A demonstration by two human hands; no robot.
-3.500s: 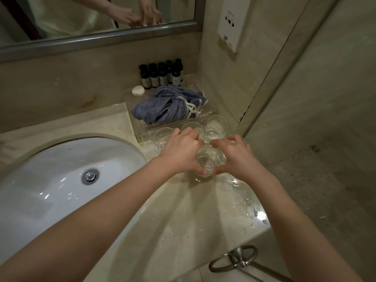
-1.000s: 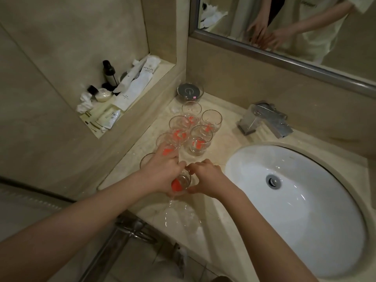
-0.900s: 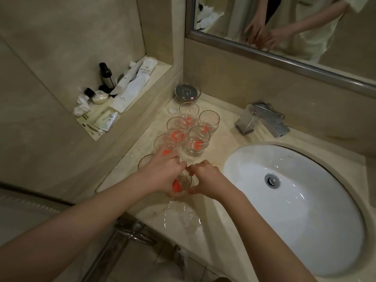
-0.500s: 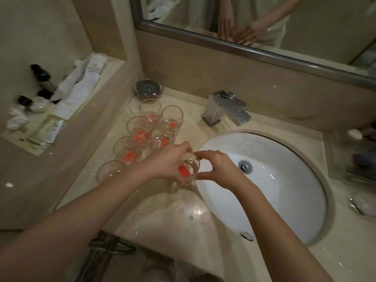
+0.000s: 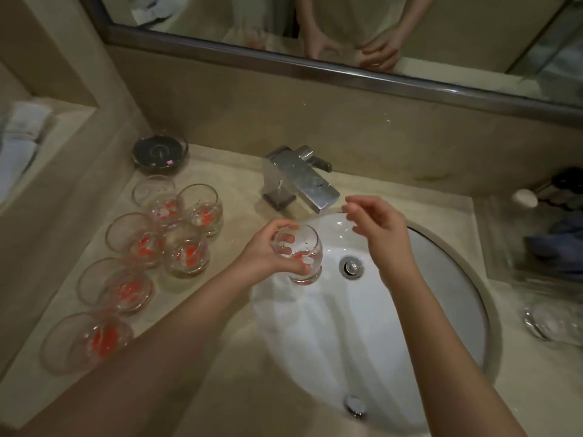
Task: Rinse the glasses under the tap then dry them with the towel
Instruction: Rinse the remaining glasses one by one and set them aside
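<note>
One glass in hand: a clear glass with red markings (image 5: 298, 252) is gripped round its side by the left hand (image 5: 268, 253), fingers curled round it, and held upright over the white basin (image 5: 426, 310), just below and in front of the tap spout.
Right hand: the right hand (image 5: 378, 225) is held free just beside the spout end, fingers loosely bent, nothing grasped; reaching for the lever is only a guess.
Tap: no water is seen running from the chrome tap (image 5: 299, 181), so rinsing of this glass is judged not started yet.
Six more queued: six glasses with the same red markings (image 5: 176, 238) are stood in a cluster on the counter (image 5: 189, 389) left of the basin, looking unrinsed tbh.
Towel: a blue towel (image 5: 564, 238) is blurred at the far right edge in a clear tray, well apart from the hands and not touched.
Right-side glassware: something clear (image 5: 549, 323) is sat on the counter at right; too blurry to call it a finished glass.
Progress: pretty early on, by the look of it. Rinse and dry are both left for the held glass, then the six others.
</note>
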